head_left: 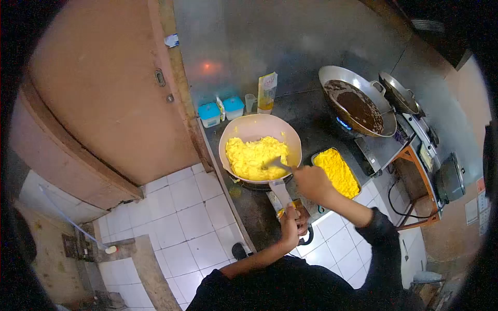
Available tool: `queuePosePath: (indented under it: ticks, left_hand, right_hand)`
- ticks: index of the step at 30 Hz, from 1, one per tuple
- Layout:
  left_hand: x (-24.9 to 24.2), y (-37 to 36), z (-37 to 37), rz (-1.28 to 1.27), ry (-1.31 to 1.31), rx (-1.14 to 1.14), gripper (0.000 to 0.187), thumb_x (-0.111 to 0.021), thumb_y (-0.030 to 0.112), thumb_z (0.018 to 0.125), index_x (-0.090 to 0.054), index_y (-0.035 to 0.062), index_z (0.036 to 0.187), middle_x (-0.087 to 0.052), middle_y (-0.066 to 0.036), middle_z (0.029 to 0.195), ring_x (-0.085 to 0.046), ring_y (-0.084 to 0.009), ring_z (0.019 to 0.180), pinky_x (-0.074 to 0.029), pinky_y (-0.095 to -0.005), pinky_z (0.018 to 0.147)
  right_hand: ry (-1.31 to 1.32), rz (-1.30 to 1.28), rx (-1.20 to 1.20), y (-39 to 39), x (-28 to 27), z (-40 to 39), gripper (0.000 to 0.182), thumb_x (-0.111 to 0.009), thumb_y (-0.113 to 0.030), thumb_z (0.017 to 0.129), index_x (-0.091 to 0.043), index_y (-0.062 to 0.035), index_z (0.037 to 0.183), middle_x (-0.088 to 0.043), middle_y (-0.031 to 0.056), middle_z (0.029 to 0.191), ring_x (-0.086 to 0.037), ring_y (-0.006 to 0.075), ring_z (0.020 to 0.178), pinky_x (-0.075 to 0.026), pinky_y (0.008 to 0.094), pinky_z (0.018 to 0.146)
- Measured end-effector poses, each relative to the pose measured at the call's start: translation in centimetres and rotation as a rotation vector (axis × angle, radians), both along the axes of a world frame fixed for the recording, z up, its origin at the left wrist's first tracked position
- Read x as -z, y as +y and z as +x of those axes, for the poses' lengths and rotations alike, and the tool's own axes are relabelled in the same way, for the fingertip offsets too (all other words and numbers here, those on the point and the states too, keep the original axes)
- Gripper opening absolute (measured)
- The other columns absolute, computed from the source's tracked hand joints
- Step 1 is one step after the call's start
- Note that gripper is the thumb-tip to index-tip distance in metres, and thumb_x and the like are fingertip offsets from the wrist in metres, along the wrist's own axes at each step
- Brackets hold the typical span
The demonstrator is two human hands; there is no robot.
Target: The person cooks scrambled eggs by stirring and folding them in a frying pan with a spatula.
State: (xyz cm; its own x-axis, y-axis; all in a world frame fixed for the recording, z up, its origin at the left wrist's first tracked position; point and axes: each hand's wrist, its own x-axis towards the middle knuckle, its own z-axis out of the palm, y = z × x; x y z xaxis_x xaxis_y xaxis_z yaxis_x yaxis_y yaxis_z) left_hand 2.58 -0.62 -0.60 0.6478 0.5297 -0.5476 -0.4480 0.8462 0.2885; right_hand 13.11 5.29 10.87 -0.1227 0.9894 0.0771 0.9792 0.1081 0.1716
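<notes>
A light-coloured pan [286, 129] holds scrambled yellow egg [254, 155] over a burner on the dark counter. My left hand [291, 225] is wrapped round the pan's handle [280, 194], near its end. Over the pan's right rim, my right hand [313, 184] is closed on a grey spatula [279, 164], whose head is in the egg and slightly blurred. To the right of the pan, below my right forearm, lies a rectangular tray filled with more yellow egg [337, 171].
A large wok [332, 78] of dark liquid stands over a blue flame at the right, with another wok [399, 93] behind. Two blue-lidded tubs [209, 111], a clear cup [250, 102] and a yellow-white packet [267, 92] stand along the wall. A door [114, 93] is at left.
</notes>
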Motion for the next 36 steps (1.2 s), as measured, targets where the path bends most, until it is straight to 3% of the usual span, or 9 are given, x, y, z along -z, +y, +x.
queuePosePath:
  ticks: [3,12,14,18,23,25,29,31,36]
  left_hand:
    - [0.0,0.1,-0.1,-0.014,-0.003,0.004,0.038,-0.042,0.052,0.086,-0.038,0.0148,0.078,-0.029,0.004,0.046,-0.024,-0.0083,0.030,-0.017,-0.0242,0.029]
    - [-1.4,0.8,-2.5,0.021,-0.004,0.097,0.041,-0.039,0.056,0.086,-0.038,0.0165,0.074,-0.027,0.006,0.046,-0.024,-0.0080,0.031,-0.019,-0.0262,0.034]
    - [-0.8,1.0,-2.8,-0.042,-0.083,0.075,0.042,-0.040,0.053,0.086,-0.040,0.0115,0.077,-0.028,0.005,0.046,-0.025,-0.0075,0.030,-0.020,-0.0259,0.030]
    - [-1.8,2.2,-5.7,-0.032,-0.100,0.172,0.038,-0.042,0.049,0.087,-0.039,0.0129,0.076,-0.026,0.005,0.047,-0.024,-0.0065,0.031,-0.018,-0.0252,0.031]
    - [-1.7,5.9,-11.0,0.034,0.009,0.383,0.037,-0.046,0.048,0.086,-0.038,0.0121,0.080,-0.027,0.006,0.050,-0.022,-0.0036,0.033,-0.014,-0.0227,0.031]
    - [-1.9,7.4,-12.7,0.086,0.050,0.435,0.037,-0.046,0.048,0.086,-0.038,0.0117,0.081,-0.027,0.007,0.050,-0.021,-0.0030,0.033,-0.013,-0.0221,0.030]
    - [-2.7,9.0,-14.4,0.179,0.038,0.465,0.036,-0.046,0.046,0.086,-0.039,0.0119,0.081,-0.027,0.007,0.049,-0.020,-0.0026,0.032,-0.012,-0.0216,0.029]
    - [-2.4,9.1,-14.5,0.132,0.042,0.448,0.034,-0.045,0.045,0.087,-0.040,0.0123,0.079,-0.026,0.007,0.048,-0.019,-0.0026,0.032,-0.011,-0.0216,0.028]
    - [-1.5,9.1,-14.4,0.067,-0.057,0.438,0.033,-0.044,0.044,0.087,-0.041,0.0127,0.078,-0.025,0.007,0.047,-0.019,-0.0023,0.031,-0.012,-0.0214,0.028]
  right_hand:
    - [0.106,0.062,0.168,4.3,4.7,-0.6,0.015,-0.055,-0.010,0.069,-0.061,-0.0047,0.081,-0.061,0.0152,0.066,-0.062,0.0282,0.062,-0.050,0.0375,0.056]
    - [0.341,0.212,0.452,3.7,-0.9,3.4,0.020,-0.052,-0.015,0.075,-0.059,0.0015,0.085,-0.060,0.0240,0.072,-0.059,0.0405,0.070,-0.048,0.0481,0.065]
    - [0.355,0.192,0.486,5.5,1.5,4.7,0.020,-0.052,-0.014,0.074,-0.058,0.0019,0.085,-0.059,0.0256,0.072,-0.059,0.0409,0.072,-0.048,0.0487,0.066]
    - [0.417,0.160,0.555,9.1,6.0,6.2,0.017,-0.051,-0.011,0.073,-0.058,0.0027,0.080,-0.059,0.0259,0.077,-0.059,0.0396,0.077,-0.048,0.0460,0.068]
    - [0.515,-0.119,0.121,16.9,5.5,9.6,0.023,-0.049,-0.014,0.077,-0.062,-0.0098,0.095,-0.062,0.0142,0.091,-0.059,0.0344,0.084,-0.047,0.0396,0.076]
    - [0.497,-0.305,-0.245,19.6,3.8,9.5,0.024,-0.050,-0.018,0.079,-0.063,-0.0134,0.098,-0.062,0.0139,0.090,-0.059,0.0337,0.081,-0.047,0.0406,0.072]
    - [0.331,-0.398,-0.339,17.6,-2.6,7.2,0.024,-0.052,-0.022,0.080,-0.062,-0.0182,0.101,-0.063,0.0126,0.081,-0.060,0.0325,0.075,-0.048,0.0415,0.067]
    - [0.082,-0.323,-0.394,14.3,-4.6,6.6,0.027,-0.054,-0.025,0.080,-0.059,-0.0210,0.107,-0.062,0.0117,0.073,-0.060,0.0307,0.068,-0.048,0.0413,0.062]
    - [-0.201,-0.265,-0.324,5.6,-7.6,5.6,0.039,-0.056,-0.018,0.074,-0.056,-0.0160,0.113,-0.060,0.0130,0.066,-0.061,0.0287,0.058,-0.049,0.0403,0.052]
